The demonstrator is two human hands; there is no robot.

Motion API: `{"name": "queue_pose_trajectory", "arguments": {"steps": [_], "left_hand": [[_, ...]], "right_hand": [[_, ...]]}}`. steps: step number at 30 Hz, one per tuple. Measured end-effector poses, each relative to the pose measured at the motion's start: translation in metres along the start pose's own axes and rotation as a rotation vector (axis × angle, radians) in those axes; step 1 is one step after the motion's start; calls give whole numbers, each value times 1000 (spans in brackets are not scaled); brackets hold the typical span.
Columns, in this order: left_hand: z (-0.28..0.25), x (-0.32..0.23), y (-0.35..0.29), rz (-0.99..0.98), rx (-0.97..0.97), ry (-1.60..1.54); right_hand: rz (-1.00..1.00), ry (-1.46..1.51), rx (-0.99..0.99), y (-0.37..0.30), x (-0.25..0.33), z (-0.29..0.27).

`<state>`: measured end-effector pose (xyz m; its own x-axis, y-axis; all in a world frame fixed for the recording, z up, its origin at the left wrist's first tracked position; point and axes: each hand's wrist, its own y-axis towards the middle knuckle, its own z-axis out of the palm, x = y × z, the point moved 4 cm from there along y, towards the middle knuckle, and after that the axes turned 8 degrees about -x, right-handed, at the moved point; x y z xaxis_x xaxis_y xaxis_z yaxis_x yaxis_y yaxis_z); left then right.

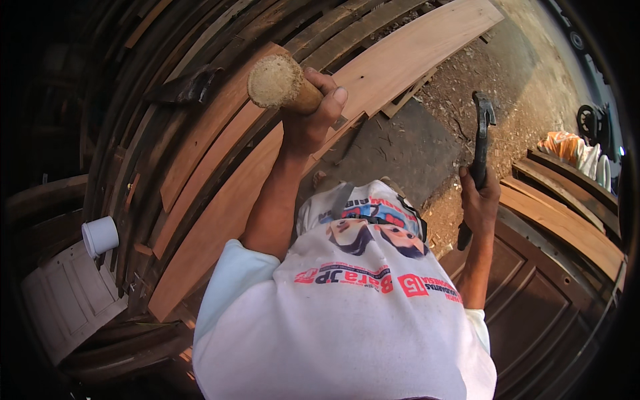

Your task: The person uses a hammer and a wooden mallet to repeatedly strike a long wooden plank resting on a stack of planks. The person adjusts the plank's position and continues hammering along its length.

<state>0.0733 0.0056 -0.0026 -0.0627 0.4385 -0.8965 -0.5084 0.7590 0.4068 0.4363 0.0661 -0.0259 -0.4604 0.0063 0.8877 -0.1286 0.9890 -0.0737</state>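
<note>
My left hand [313, 120] is closed around a thick round wooden piece [275, 83], whose pale, rough end faces up; the rest of it is hidden by the hand. It is held above long reddish-brown planks [380, 73]. On the other side, my right hand [481, 193] grips a black hammer [481, 143] by its handle, with the metal head up and the handle's lower end showing below the hand. The two hands are well apart, both in front of my body.
Many dark and reddish boards [193, 147] lie side by side at the left. A white cup-like container [100, 237] is beside a pale panelled door [70, 287]. At right are stacked planks [567, 220] and a brown panelled door [533, 300]. Wood chips litter the ground [507, 73].
</note>
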Motion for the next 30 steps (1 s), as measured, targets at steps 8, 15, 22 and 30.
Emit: {"name": "queue_pose_trajectory", "arguments": {"steps": [8, 15, 22, 30], "left_hand": [[2, 10, -2, -120, -102, -131], [9, 14, 5, -103, -56, -29], [26, 11, 16, -60, -80, 65], [12, 15, 12, -77, -126, -15]], "right_hand": [[-75, -57, 66, -11, 12, 17], [-94, -108, 73, -19, 17, 22], [-130, -194, 95, -20, 15, 29], [-193, -209, 131, -21, 30, 38]]}}
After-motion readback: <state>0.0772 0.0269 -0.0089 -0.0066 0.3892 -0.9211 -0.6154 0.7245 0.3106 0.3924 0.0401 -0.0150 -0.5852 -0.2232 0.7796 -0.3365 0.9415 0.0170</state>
